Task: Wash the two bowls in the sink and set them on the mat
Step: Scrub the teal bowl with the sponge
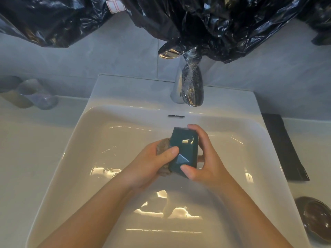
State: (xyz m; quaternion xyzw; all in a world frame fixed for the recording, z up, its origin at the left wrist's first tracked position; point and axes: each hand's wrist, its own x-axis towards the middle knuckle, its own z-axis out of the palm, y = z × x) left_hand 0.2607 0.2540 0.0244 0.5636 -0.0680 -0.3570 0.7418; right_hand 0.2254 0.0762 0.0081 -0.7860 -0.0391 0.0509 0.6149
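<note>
One bowl (183, 151) is held above the sink (86, 149) basin, its long axis running away from the person. The right hand (206, 158) wraps its right edge; the left hand (152, 163) thumbs its left face and grips a sponge (163, 145) behind. The mat (283, 147) lies right, nearer the right hand.

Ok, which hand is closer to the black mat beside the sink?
Right. The right hand grips the teal bowl on the side facing the mat; the left hand, holding a brown sponge, is on the bowl's far side, farther away.
</note>
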